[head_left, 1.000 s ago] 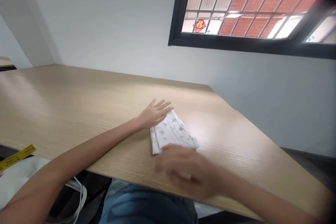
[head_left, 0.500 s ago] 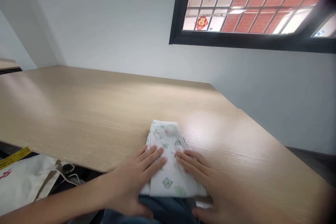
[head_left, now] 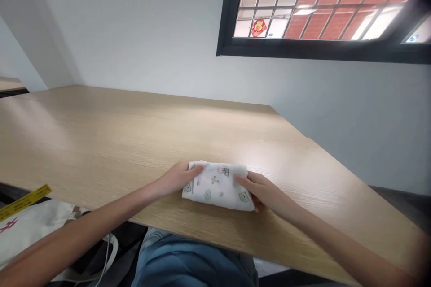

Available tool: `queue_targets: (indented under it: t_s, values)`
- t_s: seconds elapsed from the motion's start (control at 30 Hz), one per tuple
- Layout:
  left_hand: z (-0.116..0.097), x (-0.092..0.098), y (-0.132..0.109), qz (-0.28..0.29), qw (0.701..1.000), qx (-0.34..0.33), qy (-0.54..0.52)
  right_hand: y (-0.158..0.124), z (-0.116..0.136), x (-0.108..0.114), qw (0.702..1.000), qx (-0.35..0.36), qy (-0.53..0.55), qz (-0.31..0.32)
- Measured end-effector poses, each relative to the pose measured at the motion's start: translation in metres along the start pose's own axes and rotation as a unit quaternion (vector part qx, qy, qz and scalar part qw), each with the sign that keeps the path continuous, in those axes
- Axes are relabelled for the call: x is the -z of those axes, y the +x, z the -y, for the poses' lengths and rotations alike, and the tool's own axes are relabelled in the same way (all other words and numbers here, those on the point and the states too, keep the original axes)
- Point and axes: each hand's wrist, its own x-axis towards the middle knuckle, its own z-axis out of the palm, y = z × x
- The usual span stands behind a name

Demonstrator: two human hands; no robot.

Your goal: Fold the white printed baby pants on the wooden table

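Note:
A white cloth printed with green and pink animal figures is folded into a compact rectangle near the table's front edge. My left hand grips its left end, thumb on top and the fingers hidden beneath. At the opposite end my right hand holds it the same way, thumb pressed on the upper face and fingers under or behind. Whether the cloth rests on the table or is slightly lifted I cannot tell.
The light wood table stretches back to a pale wall. A dark-framed window with bars is at upper right. Below the table's left edge lie a white bag, a yellow strip and a cable.
The cloth has gone from a longer folded strip under my flat hands to a shorter, wider bundle. Both hands have moved away from me and now grip its ends.

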Motion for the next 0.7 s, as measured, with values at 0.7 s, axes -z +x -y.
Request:
queue_targets:
  t_s: [0.7]
  values:
    - [0.02,0.005,-0.026,-0.028,0.955,-0.147,0.255,-0.021,-0.035,-0.003,0.917,0.154,-0.329,-0.164]
